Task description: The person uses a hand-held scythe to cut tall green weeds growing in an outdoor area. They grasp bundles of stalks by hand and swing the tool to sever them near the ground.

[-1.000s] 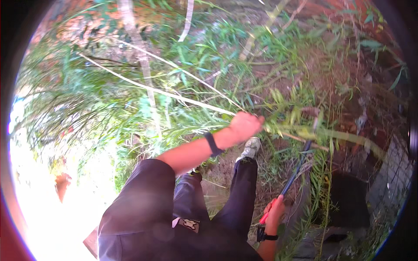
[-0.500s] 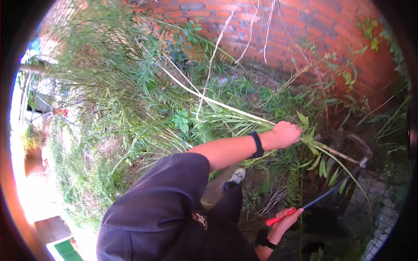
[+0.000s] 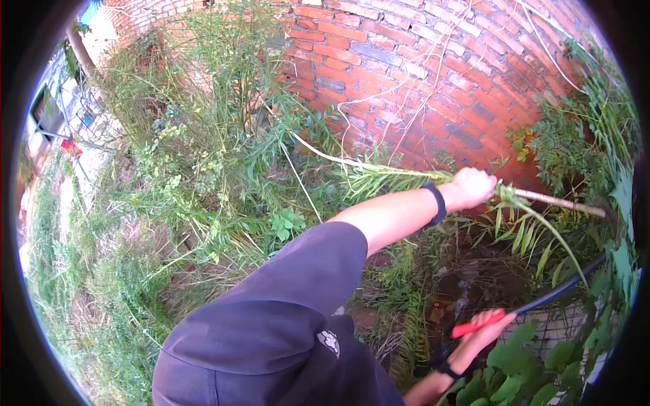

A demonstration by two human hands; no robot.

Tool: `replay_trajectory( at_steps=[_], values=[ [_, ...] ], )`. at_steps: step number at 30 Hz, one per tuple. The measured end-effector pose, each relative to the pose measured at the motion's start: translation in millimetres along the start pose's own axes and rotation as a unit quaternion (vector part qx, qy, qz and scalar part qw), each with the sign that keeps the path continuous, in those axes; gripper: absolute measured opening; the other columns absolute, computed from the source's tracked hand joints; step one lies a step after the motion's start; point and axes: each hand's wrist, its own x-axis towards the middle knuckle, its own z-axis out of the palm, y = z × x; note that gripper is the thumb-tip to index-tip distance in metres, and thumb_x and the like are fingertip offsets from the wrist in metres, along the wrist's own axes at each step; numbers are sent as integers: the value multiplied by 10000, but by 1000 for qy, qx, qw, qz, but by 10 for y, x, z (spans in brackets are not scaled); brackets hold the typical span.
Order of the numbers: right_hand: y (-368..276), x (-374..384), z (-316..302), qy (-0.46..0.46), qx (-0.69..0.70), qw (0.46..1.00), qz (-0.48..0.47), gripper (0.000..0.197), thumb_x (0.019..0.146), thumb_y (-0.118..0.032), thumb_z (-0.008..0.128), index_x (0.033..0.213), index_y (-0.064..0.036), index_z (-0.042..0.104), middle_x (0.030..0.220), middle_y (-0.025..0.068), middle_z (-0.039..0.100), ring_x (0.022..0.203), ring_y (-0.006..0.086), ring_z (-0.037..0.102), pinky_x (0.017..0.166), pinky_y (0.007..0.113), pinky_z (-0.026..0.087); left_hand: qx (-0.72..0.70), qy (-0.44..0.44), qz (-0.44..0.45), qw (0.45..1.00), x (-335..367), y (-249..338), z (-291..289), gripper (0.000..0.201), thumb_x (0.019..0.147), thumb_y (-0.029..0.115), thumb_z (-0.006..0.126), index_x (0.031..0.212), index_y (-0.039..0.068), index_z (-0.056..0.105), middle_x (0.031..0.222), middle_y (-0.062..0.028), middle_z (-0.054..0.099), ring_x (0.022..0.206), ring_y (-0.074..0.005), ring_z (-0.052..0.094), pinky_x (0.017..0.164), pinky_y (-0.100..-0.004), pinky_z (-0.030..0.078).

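My left hand (image 3: 474, 188) is closed around a bundle of cut-looking weed stalks (image 3: 558, 203), stretched out to the right of my body. Leafy tops trail leftward from the fist, and bare pale stems and one bent green stem stick out to its right. Lower down, my right hand (image 3: 489, 329) grips the red handle of a long-handled tool, which looks like a sickle (image 3: 556, 291). Its dark shaft slants up to the right. A dim, curved head near the stalk ends is partly lost among leaves at the picture's rim, so its edge is hard to make out.
A red brick wall (image 3: 406, 74) with dry vines rises ahead. Tall bushy weeds (image 3: 210, 108) stand to the left. Broad green leaves (image 3: 521, 362) and a pale wire grid (image 3: 555, 331) lie near my right hand. Denser foliage (image 3: 589, 135) borders the right side.
Both hands have shifted right in the picture, with the stalks and the tool still held. My view has moved too, bringing more brick wall and the broad leaves at lower right into sight.
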Motion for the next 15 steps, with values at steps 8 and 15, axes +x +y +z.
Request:
replay_trajectory(
  at_steps=[8,15],
  values=[
    [-645,52,458,-76,154,985,-11,538,999,-607,386,720,-150,444,568,-37,378,425,78,326,381,235,282,42,158,-17,986,217,-12,-1586,228,907,277,578,962,56,586,793,-170,670,732,-363,674,635,-490,539],
    [-47,-397,457,-116,110,979,129,572,949,-672,433,710,-152,442,535,-42,360,411,86,340,364,254,284,104,297,31,949,91,326,-3071,227,900,256,617,970,40,627,819,-192,669,760,-374,673,672,-487,540]
  ],
)
